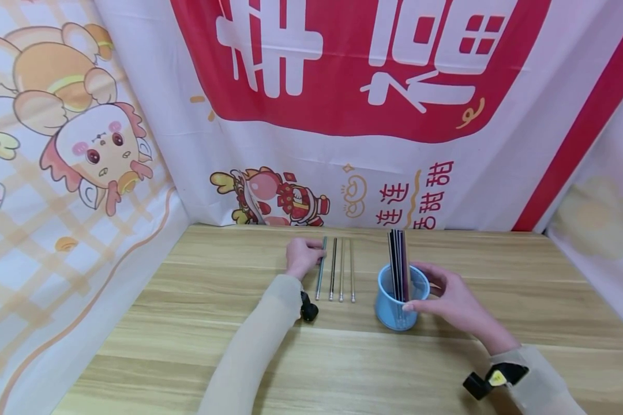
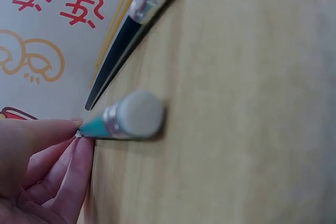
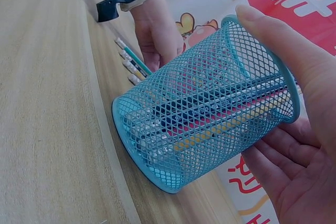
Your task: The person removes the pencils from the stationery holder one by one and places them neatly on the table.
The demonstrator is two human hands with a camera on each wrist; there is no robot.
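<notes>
My left hand [image 1: 302,256] pinches the far end of a teal pencil [image 1: 320,275] between thumb and fingers. In the left wrist view, the white eraser of that teal pencil [image 2: 139,115] points toward the camera. Beside it lie a black pencil [image 1: 333,269] and two tan pencils [image 1: 342,271], roughly parallel, erasers toward me. My right hand [image 1: 454,300] holds the blue mesh pencil cup [image 1: 393,314] by its rim, thumb on the near side. Several dark pencils [image 1: 397,265] and a yellow one stand in the cup, seen through the mesh in the right wrist view.
The wood-grain table [image 1: 337,369] runs back to a printed white and red cloth [image 1: 311,138]. Another patterned cloth [image 1: 83,259] hangs along the left side. Each wrist carries a small black camera [image 1: 308,308].
</notes>
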